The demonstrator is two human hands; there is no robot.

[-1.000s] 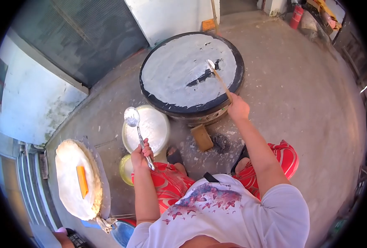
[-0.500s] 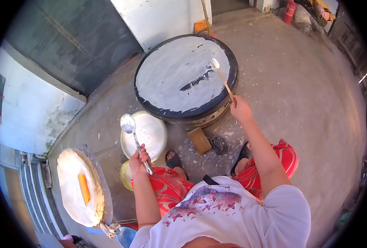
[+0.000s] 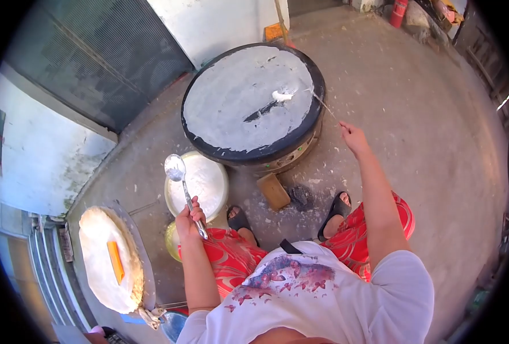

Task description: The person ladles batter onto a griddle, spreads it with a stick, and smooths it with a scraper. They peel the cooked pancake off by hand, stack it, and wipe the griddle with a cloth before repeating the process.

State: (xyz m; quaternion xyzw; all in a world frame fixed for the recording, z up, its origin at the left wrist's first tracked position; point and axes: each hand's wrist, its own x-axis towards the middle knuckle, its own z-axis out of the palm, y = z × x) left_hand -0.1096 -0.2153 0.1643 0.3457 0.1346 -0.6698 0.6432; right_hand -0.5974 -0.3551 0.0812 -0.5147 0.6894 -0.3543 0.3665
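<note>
My right hand (image 3: 353, 139) is closed round the handle of a thin wooden batter spreader (image 3: 327, 108), whose far end is over the right side of the round griddle (image 3: 200, 136). A wide sheet of pale batter (image 3: 231, 103) covers most of the black plate, with a dark bare streak near the middle. Beside that streak sits a white blob of batter (image 3: 282, 96). My left hand (image 3: 191, 218) grips a metal ladle (image 3: 187, 194), its batter-coated bowl pointing up and away. Behind and below the ladle stands a basin of white batter (image 3: 211, 184).
A stack of finished flatbreads (image 3: 97, 252) lies at the left, an orange scraper (image 3: 116, 262) on top. A brown block (image 3: 273, 191) and a dark scouring pad (image 3: 301, 198) lie on the floor before the griddle. A yellowish bowl (image 3: 173, 242) is near my left knee.
My right hand has moved right and slightly up with the spreader, which now looks edge-on. The white blob shows on the batter near the streak. My left hand barely shifts.
</note>
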